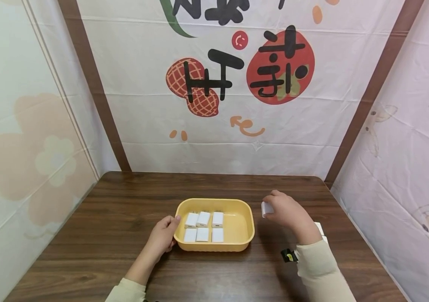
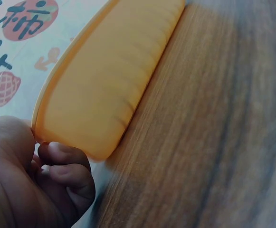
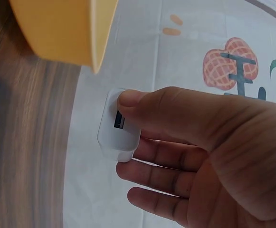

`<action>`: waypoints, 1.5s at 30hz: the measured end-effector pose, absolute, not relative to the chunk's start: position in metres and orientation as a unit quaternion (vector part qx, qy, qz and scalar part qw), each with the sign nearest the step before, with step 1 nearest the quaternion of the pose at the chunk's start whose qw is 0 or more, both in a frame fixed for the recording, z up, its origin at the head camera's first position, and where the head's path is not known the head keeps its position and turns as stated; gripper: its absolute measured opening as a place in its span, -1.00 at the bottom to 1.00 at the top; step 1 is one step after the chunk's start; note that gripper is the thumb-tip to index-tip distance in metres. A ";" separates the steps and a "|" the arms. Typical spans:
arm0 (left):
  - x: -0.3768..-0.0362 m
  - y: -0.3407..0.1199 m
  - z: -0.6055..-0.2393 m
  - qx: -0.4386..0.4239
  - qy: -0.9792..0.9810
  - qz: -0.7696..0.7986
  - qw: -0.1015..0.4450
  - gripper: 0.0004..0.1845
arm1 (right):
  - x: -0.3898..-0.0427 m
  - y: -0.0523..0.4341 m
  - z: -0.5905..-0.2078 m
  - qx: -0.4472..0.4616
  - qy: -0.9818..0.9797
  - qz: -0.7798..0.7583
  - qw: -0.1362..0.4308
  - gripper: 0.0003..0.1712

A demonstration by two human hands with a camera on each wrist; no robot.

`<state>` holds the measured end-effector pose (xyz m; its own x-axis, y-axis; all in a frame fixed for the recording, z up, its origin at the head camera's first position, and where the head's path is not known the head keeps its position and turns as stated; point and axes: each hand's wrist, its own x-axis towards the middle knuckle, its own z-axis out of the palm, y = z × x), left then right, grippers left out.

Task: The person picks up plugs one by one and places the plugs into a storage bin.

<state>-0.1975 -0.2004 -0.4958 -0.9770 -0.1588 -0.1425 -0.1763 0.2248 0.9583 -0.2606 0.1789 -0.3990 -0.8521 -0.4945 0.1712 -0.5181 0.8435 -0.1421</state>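
A yellow plastic basket point(image 1: 239, 247) stands on the table, with several white USB chargers point(image 1: 217, 219) lying in two rows in its left and middle part. My left hand point(image 1: 162, 235) grips the basket's left end, thumb on the rim and fingers curled below it, as the left wrist view also shows. To the right of the basket, my right hand point(image 1: 286, 210) holds one more white USB charger point(image 3: 110, 128) between thumb and fingers. In the right wrist view its USB port faces the camera, and the thumb lies partly over it.
White objects point(image 1: 319, 229) lie partly hidden behind the right forearm. A black item with a yellow mark point(image 1: 289, 255) is beside the right sleeve. The brown wooden table point(image 1: 124, 218) meets a printed cloth backdrop point(image 1: 142, 138) at the back and sides.
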 end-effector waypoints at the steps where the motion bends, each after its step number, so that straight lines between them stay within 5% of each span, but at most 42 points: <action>1: -0.198 -0.201 -0.496 -0.108 0.782 0.613 0.007 -0.53 | -0.260 0.177 -0.398 0.267 -0.957 0.094 0.065 -0.55; 45: -0.197 -0.201 -0.498 -0.108 0.778 0.618 0.005 -0.54 | -0.257 0.116 -0.400 0.327 -0.937 0.118 0.039 -0.62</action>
<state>-0.1974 -0.2006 -0.4981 -0.9766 -0.1620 -0.1417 -0.1746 0.2118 0.9616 -0.2571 0.1164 -0.4002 -0.7835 -0.6032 0.1493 -0.6214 0.7586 -0.1962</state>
